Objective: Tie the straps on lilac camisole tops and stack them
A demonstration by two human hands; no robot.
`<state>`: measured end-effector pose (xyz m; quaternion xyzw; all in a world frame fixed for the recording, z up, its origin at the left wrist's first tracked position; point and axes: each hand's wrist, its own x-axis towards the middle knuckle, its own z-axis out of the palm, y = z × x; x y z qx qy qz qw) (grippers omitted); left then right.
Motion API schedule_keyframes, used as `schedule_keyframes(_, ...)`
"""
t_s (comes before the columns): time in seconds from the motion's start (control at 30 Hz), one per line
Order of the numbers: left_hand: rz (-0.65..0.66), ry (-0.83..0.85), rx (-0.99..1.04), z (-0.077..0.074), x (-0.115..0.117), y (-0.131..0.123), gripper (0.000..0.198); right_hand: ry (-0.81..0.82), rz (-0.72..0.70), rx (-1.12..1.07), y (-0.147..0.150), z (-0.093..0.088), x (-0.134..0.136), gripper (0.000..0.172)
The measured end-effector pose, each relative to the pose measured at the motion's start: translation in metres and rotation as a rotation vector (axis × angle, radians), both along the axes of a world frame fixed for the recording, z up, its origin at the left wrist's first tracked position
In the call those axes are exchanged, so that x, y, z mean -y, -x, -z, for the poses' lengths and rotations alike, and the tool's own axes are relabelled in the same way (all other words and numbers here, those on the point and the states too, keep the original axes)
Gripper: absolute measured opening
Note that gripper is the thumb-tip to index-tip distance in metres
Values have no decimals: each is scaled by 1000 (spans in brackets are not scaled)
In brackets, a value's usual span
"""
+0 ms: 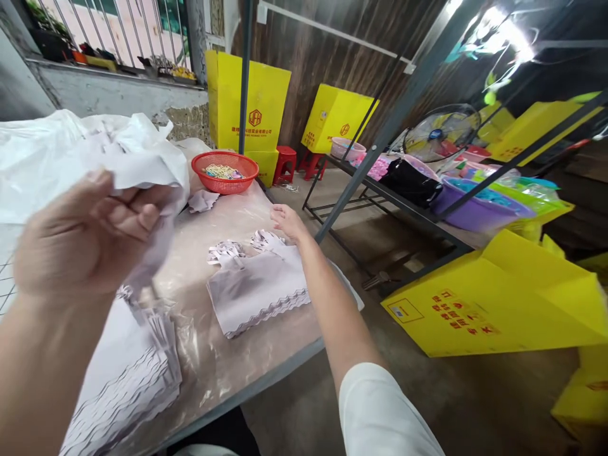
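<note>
My left hand (pixel 90 228) is raised on the left, thumb and curled fingers closed on a pale lilac piece of fabric (pixel 145 171) that hangs down behind the hand. Below it lies a thick stack of matching fabric pieces (pixel 128 373) with wavy edges, partly hidden by my forearm. My right hand (pixel 287 221) reaches past the far right corner of a second, neater stack of fabric pieces (pixel 259 285). Its fingers are extended, with nothing visible in them. Strappy ends bunch up along that stack's far side.
The table (pixel 209 373) is covered with clear plastic. A red basket (pixel 225 183) of small bands stands at its far end, beside a white plastic sack (pixel 42 164). To the right are a metal rack (pixel 403 209), a purple basin (pixel 479 212), a fan (pixel 441 134) and yellow boxes (pixel 494 304).
</note>
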<state>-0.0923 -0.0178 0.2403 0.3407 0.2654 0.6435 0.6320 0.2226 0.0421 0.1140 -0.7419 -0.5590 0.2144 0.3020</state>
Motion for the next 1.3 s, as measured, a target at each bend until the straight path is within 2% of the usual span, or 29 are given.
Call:
schedule_keyframes(0.1, 74, -39, 6, -3, 0, -15, 19, -5, -19, 74, 3, 4, 9, 24)
schedule_keyframes(0.17, 90, -38, 40, -4, 0, -19, 19, 52, -42, 143, 1, 10, 19, 18)
schedule_keyframes(0.23, 93, -39, 63, -4, 0, -23, 14, 123, -63, 217, 1, 15, 26, 20)
schedule_keyframes(0.33, 144, -75, 51, 12, 7, -41, 13, 220, -103, 323, 6, 19, 24, 24)
schedule_keyframes(0.37, 171, -90, 19, 23, 10, -50, 15, 250, -119, 355, 8, 19, 20, 23)
schedule_keyframes(0.43, 226, -124, -97, 56, 17, -72, 24, 310, -147, 409, 13, 17, 10, 21)
schedule_keyframes(0.6, 460, -332, -523, 158, 24, -120, 46, 460, -205, 477, 16, 12, -12, 21)
schedule_keyframes(0.67, 555, -412, -637, 187, 23, -130, 50, 477, -221, 472, 12, 12, -17, 20)
schedule_keyframes(0.73, 623, -464, -713, 204, 23, -136, 49, 467, -224, 458, 8, 14, -21, 18)
schedule_keyframes(0.83, 664, -498, -773, 213, 24, -138, 45, 423, -192, 437, 2, 21, -27, 17)
schedule_keyframes(0.97, 685, -503, -801, 212, 25, -137, 43, 339, -114, 405, -5, 34, -38, 28)
schedule_keyframes(1.1, 695, -494, -810, 213, 25, -136, 44, 227, -32, 382, -11, 39, -37, 25)
schedule_keyframes(1.2, 688, -483, -789, 215, 25, -136, 42, 110, 30, 385, -15, 41, -12, 34)
schedule_keyframes(1.3, 700, -458, -720, 217, 26, -136, 41, -17, 90, 428, -23, 52, 35, 41)
